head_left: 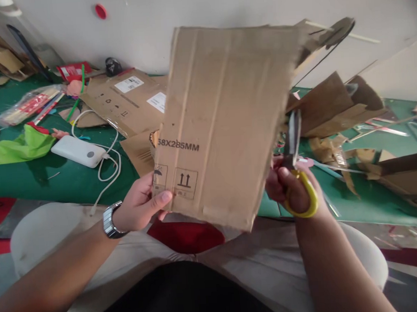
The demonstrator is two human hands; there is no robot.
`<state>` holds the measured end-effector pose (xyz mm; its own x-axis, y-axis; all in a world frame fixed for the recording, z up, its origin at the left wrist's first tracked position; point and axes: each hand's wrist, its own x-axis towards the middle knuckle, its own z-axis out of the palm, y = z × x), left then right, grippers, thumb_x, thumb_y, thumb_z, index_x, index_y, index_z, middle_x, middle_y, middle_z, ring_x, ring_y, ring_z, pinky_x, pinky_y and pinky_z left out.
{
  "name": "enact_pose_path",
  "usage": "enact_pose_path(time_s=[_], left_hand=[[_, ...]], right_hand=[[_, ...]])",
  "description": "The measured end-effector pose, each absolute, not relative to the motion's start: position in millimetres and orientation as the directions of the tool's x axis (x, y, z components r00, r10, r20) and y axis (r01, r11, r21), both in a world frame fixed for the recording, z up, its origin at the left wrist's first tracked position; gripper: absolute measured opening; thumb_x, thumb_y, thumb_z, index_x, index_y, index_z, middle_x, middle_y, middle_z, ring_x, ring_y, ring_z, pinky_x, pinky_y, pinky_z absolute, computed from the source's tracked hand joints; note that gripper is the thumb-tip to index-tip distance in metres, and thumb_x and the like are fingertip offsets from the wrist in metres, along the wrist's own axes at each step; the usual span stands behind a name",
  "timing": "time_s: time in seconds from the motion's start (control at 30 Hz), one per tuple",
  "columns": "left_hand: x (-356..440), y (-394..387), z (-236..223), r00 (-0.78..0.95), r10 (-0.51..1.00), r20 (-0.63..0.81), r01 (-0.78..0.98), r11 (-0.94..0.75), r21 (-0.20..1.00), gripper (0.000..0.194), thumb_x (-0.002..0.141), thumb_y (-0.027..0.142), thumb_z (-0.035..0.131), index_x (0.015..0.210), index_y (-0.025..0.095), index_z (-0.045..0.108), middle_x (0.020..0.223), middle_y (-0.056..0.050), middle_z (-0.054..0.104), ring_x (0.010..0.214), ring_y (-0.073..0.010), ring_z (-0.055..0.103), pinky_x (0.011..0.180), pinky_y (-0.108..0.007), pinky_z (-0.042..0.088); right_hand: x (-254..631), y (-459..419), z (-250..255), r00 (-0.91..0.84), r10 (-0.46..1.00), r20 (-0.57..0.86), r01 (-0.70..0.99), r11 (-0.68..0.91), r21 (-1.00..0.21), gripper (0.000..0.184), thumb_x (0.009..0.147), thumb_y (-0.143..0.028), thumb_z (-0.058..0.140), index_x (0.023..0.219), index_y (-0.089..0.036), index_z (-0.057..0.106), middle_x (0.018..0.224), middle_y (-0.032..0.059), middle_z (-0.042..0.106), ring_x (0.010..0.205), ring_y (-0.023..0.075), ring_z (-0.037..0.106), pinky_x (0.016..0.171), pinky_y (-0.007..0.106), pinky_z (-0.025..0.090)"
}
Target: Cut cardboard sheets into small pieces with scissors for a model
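Observation:
A brown cardboard sheet with black printed marks is held up before me, tilted slightly. My left hand, with a metal watch on its wrist, pinches the sheet's lower left corner, thumb on the front. At the sheet's right edge my right hand grips yellow-handled scissors. Their blades point upward and look closed, beside the cardboard rather than in it. Some fingers of the right hand are behind the sheet's edge, so I cannot tell whether they also hold it.
The green table carries a flattened printed carton, a white power bank with a cable, and a green bag. Cardboard constructions and scraps of tape lie at right. A pale wall stands behind.

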<state>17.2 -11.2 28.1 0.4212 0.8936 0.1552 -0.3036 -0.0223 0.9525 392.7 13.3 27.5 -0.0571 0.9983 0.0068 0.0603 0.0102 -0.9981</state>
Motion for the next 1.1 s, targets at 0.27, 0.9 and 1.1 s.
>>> enact_pose_path(time_s=[0.27,0.9,1.1], left_hand=[[20,-8,29,0.236,0.953,0.19,-0.317,-0.109,0.942,0.017,0.105,0.027,0.074,0.113,0.022,0.059,0.078,0.003,0.078,0.05,-0.0086,0.07,0.046,-0.014,0.058],[37,-14,28,-0.014,0.987,0.163,-0.209,-0.162,0.964,0.023,0.105,0.038,0.072,0.095,0.019,0.062,0.067,0.002,0.077,0.048,-0.0133,0.072,0.039,-0.017,0.05],[40,-18,32,-0.002,0.992,0.127,-0.182,-0.125,0.975,0.026,0.104,0.04,0.074,0.097,0.019,0.06,0.066,0.001,0.078,0.046,-0.0132,0.071,0.039,-0.016,0.05]], right_hand=[[340,-25,16,-0.3,0.948,-0.108,-0.139,-0.156,-0.978,0.041,0.092,-0.048,0.086,0.122,-0.026,0.068,0.085,0.0,0.054,0.067,0.0154,0.048,0.053,0.028,0.039],[286,-78,22,-0.678,0.706,-0.205,-0.076,-0.345,-0.936,0.049,0.101,-0.064,0.071,0.124,-0.022,0.059,0.084,-0.0035,0.044,0.074,0.0154,0.037,0.069,0.03,0.032],[280,-84,17,-0.667,0.706,-0.24,-0.073,-0.382,-0.921,0.052,0.101,-0.069,0.068,0.123,-0.022,0.058,0.081,-0.0044,0.045,0.069,0.0132,0.034,0.064,0.028,0.031]])
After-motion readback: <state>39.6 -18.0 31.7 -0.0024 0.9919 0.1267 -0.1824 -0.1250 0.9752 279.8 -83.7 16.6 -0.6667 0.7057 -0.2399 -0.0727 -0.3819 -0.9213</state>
